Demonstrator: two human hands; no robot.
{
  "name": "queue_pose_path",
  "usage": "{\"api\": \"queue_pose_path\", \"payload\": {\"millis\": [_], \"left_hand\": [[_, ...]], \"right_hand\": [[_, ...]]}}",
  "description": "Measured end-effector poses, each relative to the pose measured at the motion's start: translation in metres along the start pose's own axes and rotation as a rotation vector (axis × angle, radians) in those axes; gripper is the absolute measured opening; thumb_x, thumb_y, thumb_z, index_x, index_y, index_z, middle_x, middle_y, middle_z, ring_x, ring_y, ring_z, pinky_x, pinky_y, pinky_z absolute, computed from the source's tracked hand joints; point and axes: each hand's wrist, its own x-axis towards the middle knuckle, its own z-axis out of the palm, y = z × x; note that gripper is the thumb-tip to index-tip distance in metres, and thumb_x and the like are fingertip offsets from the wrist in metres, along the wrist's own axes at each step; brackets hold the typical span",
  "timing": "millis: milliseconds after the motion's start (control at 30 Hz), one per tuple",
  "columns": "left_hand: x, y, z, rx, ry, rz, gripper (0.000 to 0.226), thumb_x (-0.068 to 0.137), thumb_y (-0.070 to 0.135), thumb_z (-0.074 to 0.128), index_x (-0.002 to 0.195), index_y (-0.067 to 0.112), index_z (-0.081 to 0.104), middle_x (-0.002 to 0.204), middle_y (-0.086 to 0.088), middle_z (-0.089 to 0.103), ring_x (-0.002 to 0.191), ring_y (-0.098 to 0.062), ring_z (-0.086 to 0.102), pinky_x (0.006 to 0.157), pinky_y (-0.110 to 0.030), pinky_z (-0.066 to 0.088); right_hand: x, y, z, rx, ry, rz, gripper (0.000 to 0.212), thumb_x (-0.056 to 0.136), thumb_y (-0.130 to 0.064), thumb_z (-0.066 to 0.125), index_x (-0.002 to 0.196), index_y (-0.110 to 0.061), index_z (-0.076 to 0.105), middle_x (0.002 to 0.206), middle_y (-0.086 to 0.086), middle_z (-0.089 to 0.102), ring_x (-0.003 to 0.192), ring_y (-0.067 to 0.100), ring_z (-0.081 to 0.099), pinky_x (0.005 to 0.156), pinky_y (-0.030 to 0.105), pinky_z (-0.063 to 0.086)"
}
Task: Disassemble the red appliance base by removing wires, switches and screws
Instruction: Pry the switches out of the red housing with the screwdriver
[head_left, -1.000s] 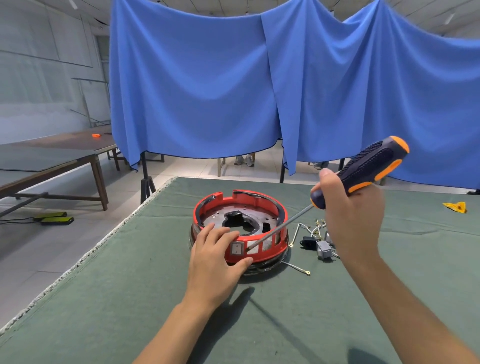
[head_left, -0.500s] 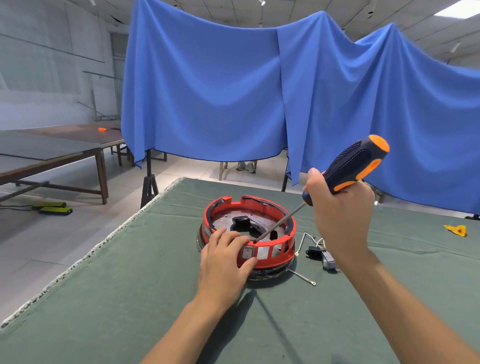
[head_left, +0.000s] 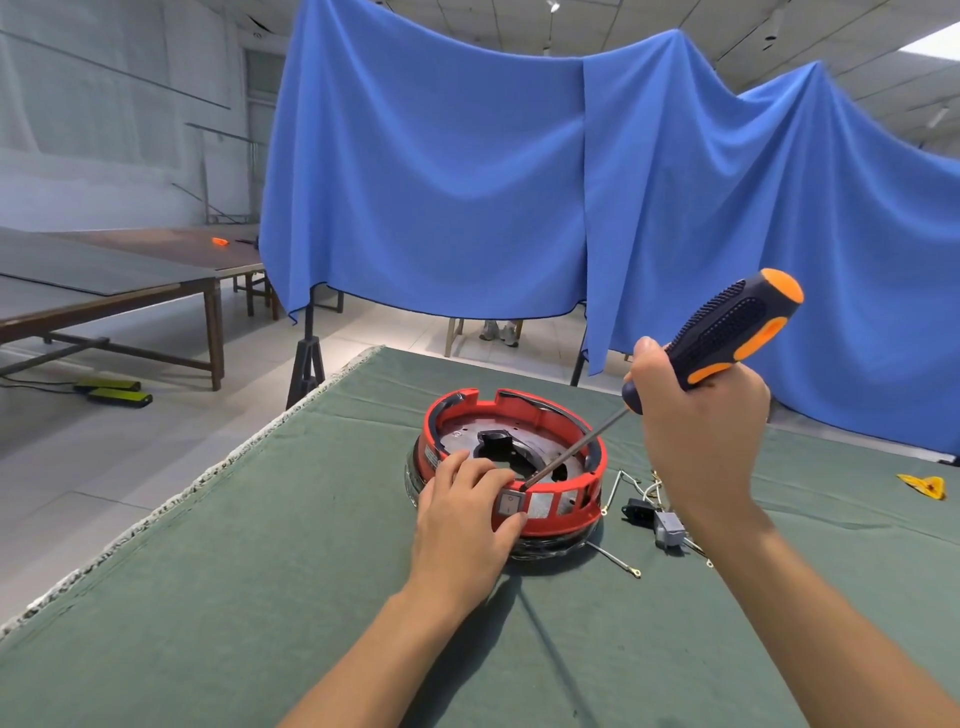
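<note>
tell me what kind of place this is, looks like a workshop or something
Probably a workshop or large hall set up for recording bench tasks. A green felt-covered table holds the red appliance base, blue cloth hangs behind it on stands as a backdrop, and long bare wooden tables stand at the left.

A green-clothed table (head_left: 260, 597) carries the red base (head_left: 563, 522); loose wires (head_left: 618, 486), plug (head_left: 640, 510) just right; yellow scrap (head_left: 922, 487) far right.
</note>
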Motion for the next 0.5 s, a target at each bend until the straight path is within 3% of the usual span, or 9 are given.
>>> {"api": "queue_pose_path", "payload": {"millis": [333,500], "left_hand": [[0.0,0.001,0.001,0.003,-0.014,-0.013,0.043,0.085,0.041,0.064,0.126,0.029,0.054,0.128,0.015,0.047,0.135,-0.007,0.019,0.11,-0.038,0.029],[0.0,0.002,0.003,0.045,-0.021,-0.014,0.051,0.079,0.044,0.068,0.125,0.028,0.053,0.127,0.012,0.046,0.135,-0.011,0.021,0.109,-0.04,0.029]], "right_hand": [[-0.001,0.0,0.0,-0.023,-0.017,-0.011,0.041,0.074,-0.043,0.047,0.048,-0.012,0.053,0.044,-0.023,0.053,0.046,-0.002,0.05,0.049,0.005,0.033],[0.009,-0.008,0.014,-0.069,-0.069,-0.048,0.041,0.074,-0.037,0.051,0.045,-0.014,0.033,0.044,0.01,0.051,0.045,0.019,0.039,0.047,0.026,0.032]]}}
